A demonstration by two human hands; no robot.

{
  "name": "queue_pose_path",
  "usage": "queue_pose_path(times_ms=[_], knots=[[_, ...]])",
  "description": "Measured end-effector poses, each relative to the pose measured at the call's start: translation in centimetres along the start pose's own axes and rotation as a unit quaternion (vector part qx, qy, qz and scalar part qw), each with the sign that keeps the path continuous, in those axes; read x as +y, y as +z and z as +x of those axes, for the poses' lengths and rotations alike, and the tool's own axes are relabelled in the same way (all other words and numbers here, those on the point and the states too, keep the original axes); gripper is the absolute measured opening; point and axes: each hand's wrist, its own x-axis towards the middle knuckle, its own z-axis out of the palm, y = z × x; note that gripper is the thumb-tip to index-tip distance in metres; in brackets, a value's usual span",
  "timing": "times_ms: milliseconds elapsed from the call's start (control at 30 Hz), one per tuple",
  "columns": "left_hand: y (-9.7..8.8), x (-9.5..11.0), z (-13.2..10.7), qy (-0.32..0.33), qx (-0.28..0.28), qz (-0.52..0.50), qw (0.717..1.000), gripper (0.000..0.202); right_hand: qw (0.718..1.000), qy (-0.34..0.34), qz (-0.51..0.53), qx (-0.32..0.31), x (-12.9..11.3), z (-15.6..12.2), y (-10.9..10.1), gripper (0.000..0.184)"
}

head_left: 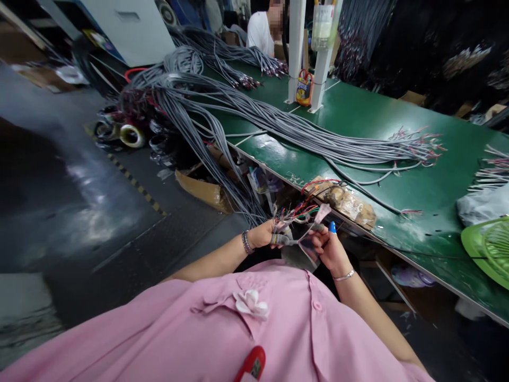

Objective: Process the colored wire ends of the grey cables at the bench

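Observation:
My left hand (pixel 263 234) is closed around the end of a grey cable (pixel 280 239), whose stripped coloured wires (pixel 304 211) fan out above my fingers. My right hand (pixel 331 249) pinches a strip of shiny foil shielding (pixel 309 245) that comes off that cable end; a blue cap covers one fingertip. Both hands are held close together in front of my pink shirt, just below the near edge of the green table (pixel 417 191).
A long bundle of grey cables (pixel 278 127) lies across the green table and hangs off its left edge toward tape rolls (pixel 131 135) on the floor. A green fan (pixel 491 246) sits at right. White posts (pixel 296 50) stand at the back, with another person (pixel 262 29) behind.

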Motion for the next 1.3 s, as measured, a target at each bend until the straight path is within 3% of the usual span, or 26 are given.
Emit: queue_pose_path(times_ms=[100,300,467,700,833,933,1033,1133,1200,1300], knots=[[0.3,-1.3,-1.3,-0.033,-0.018,-0.039,0.999,0.044,0.997,-0.028,-0.077,-0.010,-0.2,-1.1,0.5,0.047],[1.8,-3.6,-2.8,-0.069,-0.022,-0.119,0.990,0.048,0.965,-0.072,-0.227,-0.109,-0.4,-3.2,3.2,0.040],[3.0,-4.2,-3.1,-0.091,-0.065,-0.089,0.990,0.048,0.967,-0.131,-0.212,-0.062,0.2,-3.9,5.3,0.023],[3.6,-1.3,-3.9,0.038,0.012,-0.077,0.996,0.050,0.952,-0.172,-0.252,0.011,-0.1,-5.0,5.2,0.017],[4.1,0.8,-3.7,0.043,0.020,-0.048,0.998,0.047,0.948,-0.185,-0.259,-0.005,-0.6,-5.6,5.4,0.016],[4.4,1.3,-3.3,0.018,0.010,-0.063,0.998,0.046,0.963,-0.150,-0.216,-0.050,-0.7,-5.7,5.5,0.019],[4.5,1.0,-3.0,0.012,-0.003,-0.110,0.994,0.047,0.986,-0.072,-0.124,-0.087,-0.6,-5.6,5.2,0.027],[4.3,0.6,-2.7,0.024,-0.002,-0.125,0.992,0.046,0.991,0.013,-0.031,-0.130,-0.2,-5.1,5.0,0.032],[4.0,0.7,-2.6,0.041,-0.007,-0.090,0.995,0.046,0.989,0.054,0.006,-0.137,0.0,-4.8,4.9,0.031],[3.5,1.5,-2.6,0.061,-0.043,0.006,0.997,0.045,0.993,0.069,-0.003,-0.095,0.5,-4.5,4.9,0.033]])
